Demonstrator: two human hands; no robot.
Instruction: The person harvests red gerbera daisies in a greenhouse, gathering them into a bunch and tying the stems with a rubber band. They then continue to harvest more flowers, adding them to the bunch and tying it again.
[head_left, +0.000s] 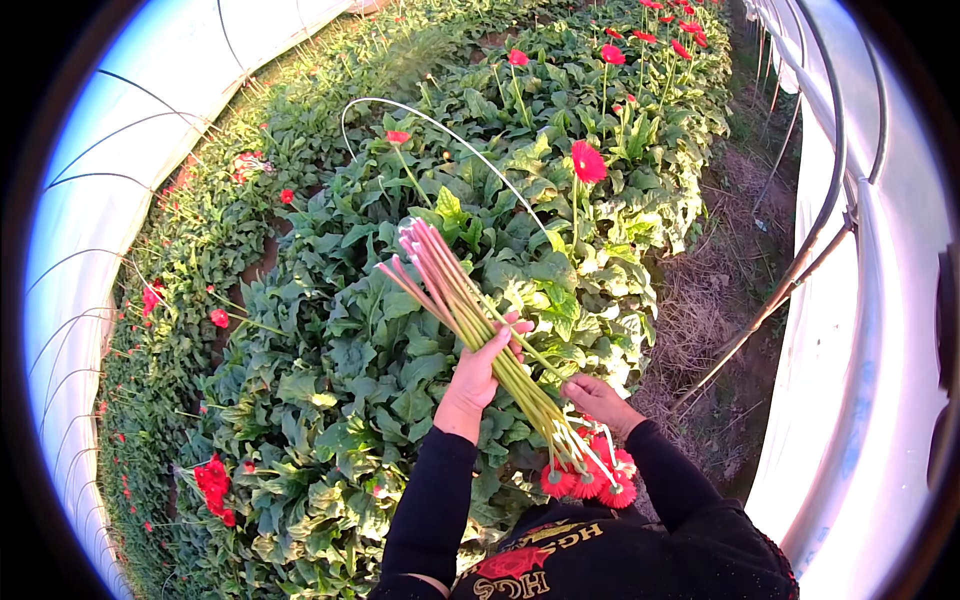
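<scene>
A thick bunch of cut gerbera stems (517, 379) lies slantwise before me, pinkish cut ends up and left. Its red gerbera heads (592, 480) hang at the lower right, close to my body. My left hand (484, 367) is wrapped around the stems near their middle. Lower down on the right, my right hand (600, 401) pinches one stem that stands slightly apart from the bunch. Some flower heads are partly hidden behind my right hand and sleeve.
Leafy gerbera plants (360, 315) fill the bed ahead. A standing red gerbera (588, 162) and a thin white hoop (465, 142) rise from it. Cut red flowers (214, 487) lie on leaves at left. A slanting pole (750, 330) crosses the straw-strewn path (697, 315) beside the plastic greenhouse wall (832, 360).
</scene>
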